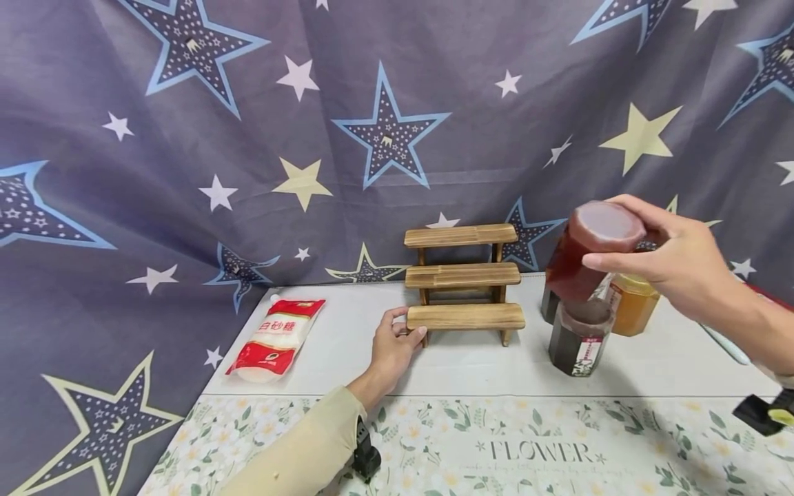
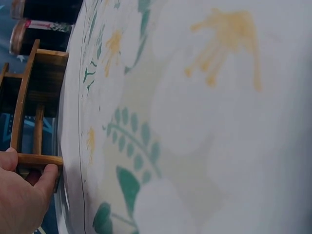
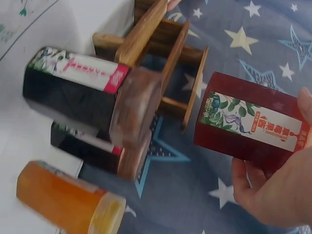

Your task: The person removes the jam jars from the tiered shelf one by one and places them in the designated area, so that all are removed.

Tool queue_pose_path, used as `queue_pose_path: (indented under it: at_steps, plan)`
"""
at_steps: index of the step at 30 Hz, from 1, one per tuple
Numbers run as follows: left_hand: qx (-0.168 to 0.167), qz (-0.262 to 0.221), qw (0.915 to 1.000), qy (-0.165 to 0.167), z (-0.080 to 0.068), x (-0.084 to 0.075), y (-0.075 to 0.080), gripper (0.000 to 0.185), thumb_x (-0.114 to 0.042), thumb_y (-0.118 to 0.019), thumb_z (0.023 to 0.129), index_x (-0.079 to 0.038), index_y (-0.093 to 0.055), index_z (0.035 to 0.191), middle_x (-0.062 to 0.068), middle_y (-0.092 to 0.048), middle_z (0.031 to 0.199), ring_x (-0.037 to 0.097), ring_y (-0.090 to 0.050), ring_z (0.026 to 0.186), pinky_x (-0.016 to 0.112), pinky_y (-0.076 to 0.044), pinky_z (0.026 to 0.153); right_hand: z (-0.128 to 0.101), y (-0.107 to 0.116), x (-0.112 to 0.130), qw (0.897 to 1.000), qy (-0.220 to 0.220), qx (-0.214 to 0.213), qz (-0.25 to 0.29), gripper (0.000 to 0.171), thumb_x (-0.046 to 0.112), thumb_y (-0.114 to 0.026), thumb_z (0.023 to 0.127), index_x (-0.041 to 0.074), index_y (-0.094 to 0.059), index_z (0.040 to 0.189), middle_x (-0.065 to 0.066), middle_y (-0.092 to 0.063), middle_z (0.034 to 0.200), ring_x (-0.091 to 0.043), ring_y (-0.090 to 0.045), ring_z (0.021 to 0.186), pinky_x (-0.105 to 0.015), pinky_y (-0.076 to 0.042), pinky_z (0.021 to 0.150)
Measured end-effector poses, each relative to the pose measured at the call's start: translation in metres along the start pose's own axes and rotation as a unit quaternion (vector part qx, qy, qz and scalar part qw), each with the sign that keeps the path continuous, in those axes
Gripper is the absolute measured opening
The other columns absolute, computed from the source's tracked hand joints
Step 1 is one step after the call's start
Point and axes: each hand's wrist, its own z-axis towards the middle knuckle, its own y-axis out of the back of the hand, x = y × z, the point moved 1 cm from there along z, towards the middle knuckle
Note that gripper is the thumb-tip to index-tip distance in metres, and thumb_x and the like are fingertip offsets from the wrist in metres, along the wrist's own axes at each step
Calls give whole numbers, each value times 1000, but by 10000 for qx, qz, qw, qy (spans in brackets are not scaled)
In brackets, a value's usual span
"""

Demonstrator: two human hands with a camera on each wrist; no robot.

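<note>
- The right hand is holding a red jar in the air, fingers and thumb curled round its lid end; the jar is tilting, its base pointing down toward 7 o'clock, and its contents are showing deep red through the wall.
- In the right wrist view the same red jar is showing a printed label with leaves and a red band.
- Just under the lifted jar a dark jar is standing upright on the table, brown lid on, its contents looking almost black.
- A second dark jar is standing behind it at 11 o'clock, mostly hidden by the red jar.
- An amber jar is standing at 2 o'clock from the front dark jar, filled with something golden, its top covered by the right hand.
- The left hand is pinching the left end of the lowest step of a wooden stepped rack, thumb on top and fingers beneath; all three steps are lying bare.
- At 9 o'clock from the rack a red-and-white sugar bag is lying flat near the table's left edge.
- Open white table is stretching between rack and flowered cloth at the near edge.
- The left wrist view is being filled mostly by blurred cloth.
</note>
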Motion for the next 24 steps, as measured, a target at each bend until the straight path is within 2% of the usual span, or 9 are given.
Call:
queue_pose_path:
  at_steps: [2, 5, 9, 11, 12, 14, 18, 22, 24]
  plan:
    - [-1, -14, 10000, 22, 0, 0, 0, 50, 1, -68, 87, -6, -47, 132, 16, -65, 97, 20, -65, 83, 33, -59, 79, 0, 7, -2, 9999, -55, -153, 18, 64, 17, -85, 74, 26, -56, 131, 11, -63, 100, -2, -56, 88, -8, -49, 65]
    - [-14, -2, 10000, 4, 1, 1, -1, 50, 1, -68, 87, -5, -47, 132, 16, -65, 97, 19, -65, 82, 33, -59, 79, -2, 18, -6, 9991, -209, -321, -174, 64, 22, -86, 74, 28, -57, 130, 16, -63, 96, -1, -54, 85, -8, -48, 62]
    - [-34, -21, 10000, -25, 1, 1, -1, 51, 2, -68, 87, -4, -47, 132, 16, -65, 96, 19, -65, 81, 35, -59, 80, -6, 30, -14, 9973, -391, -410, -477, 60, 32, -82, 77, 31, -55, 130, 10, -58, 95, -9, -48, 78, -21, -41, 48]
    - [-34, -12, 10000, -29, 1, 0, -1, 51, 2, -68, 87, -4, -47, 132, 16, -65, 96, 19, -65, 82, 34, -59, 80, -7, 34, -19, 9962, -456, -456, -578, 59, 34, -81, 78, 32, -55, 131, 8, -56, 96, -11, -45, 77, -26, -39, 45]
    - [-37, -21, 10000, -4, 1, 0, -1, 51, 2, -68, 87, -5, -47, 132, 16, -65, 97, 20, -65, 83, 34, -59, 80, -7, 36, -23, 9959, -455, -482, -608, 58, 34, -81, 78, 31, -55, 130, 7, -56, 96, -11, -46, 76, -26, -38, 45]
    - [-36, -17, 10000, 3, 1, 1, 0, 51, 2, -68, 87, -5, -47, 132, 16, -65, 97, 20, -65, 83, 33, -59, 79, -6, 39, -30, 9959, -475, -505, -589, 59, 34, -80, 78, 31, -53, 131, 9, -56, 99, -10, -47, 80, -16, -42, 48]
    - [-47, 2, 10000, -53, 0, 1, 0, 50, 3, -68, 86, -4, -47, 131, 16, -66, 96, 19, -66, 82, 33, -60, 78, -3, 44, -45, 9984, -315, -433, -154, 60, 22, -79, 81, 26, -51, 134, 10, -57, 107, -7, -52, 91, -6, -47, 63]
    - [-35, 25, 10000, -70, 0, 0, -1, 51, 3, -68, 86, -3, -46, 132, 14, -65, 95, 19, -66, 81, 34, -60, 78, 0, 51, -56, 9988, -44, -365, 336, 57, 4, -73, 84, 19, -50, 134, 10, -58, 109, -3, -55, 91, -5, -48, 67]
    - [-15, 36, 10000, -61, 0, 0, -1, 51, 2, -68, 87, -3, -46, 132, 15, -65, 96, 19, -66, 82, 34, -59, 78, -1, 54, -62, 9987, -53, -423, 266, 56, 3, -72, 85, 22, -49, 134, 12, -55, 109, -1, -52, 91, -4, -48, 66]
